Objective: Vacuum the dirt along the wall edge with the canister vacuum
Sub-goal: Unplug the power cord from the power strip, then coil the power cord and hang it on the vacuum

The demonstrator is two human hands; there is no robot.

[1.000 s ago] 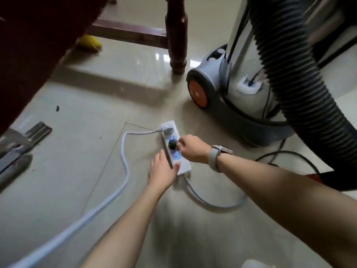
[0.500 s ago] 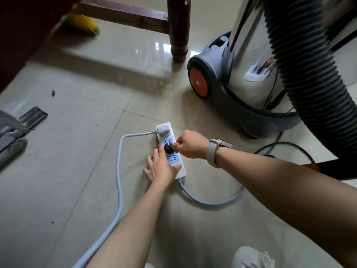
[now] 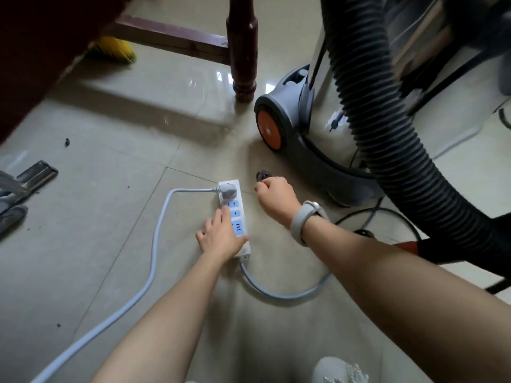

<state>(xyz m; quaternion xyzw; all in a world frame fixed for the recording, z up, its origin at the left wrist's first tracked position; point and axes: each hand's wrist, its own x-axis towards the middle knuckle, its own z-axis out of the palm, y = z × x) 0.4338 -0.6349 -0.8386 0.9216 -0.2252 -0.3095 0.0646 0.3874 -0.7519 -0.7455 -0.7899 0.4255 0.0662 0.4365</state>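
Note:
The canister vacuum (image 3: 304, 150), grey with an orange wheel and a steel drum, stands on the tiled floor at centre right. Its thick black ribbed hose (image 3: 387, 128) arcs down the right side. A white power strip (image 3: 235, 214) with blue sockets lies on the floor, with a grey plug in its top socket. My left hand (image 3: 221, 236) presses flat on the strip's lower end. My right hand (image 3: 273, 197) pinches the vacuum's black plug (image 3: 262, 175), held just right of the strip and clear of it.
A dark wooden table leg (image 3: 243, 51) and rail stand behind the vacuum. A yellow broom head (image 3: 116, 51) lies under the table. The vacuum's floor nozzle (image 3: 25, 186) sits at the left edge. Dirt specks (image 3: 67, 141) dot the tiles. A white cord (image 3: 154, 244) and a black cord (image 3: 381, 217) trail across the floor.
My right hand has pulled the black plug out of the power strip and moved it right. My left hand stays pressed on the strip.

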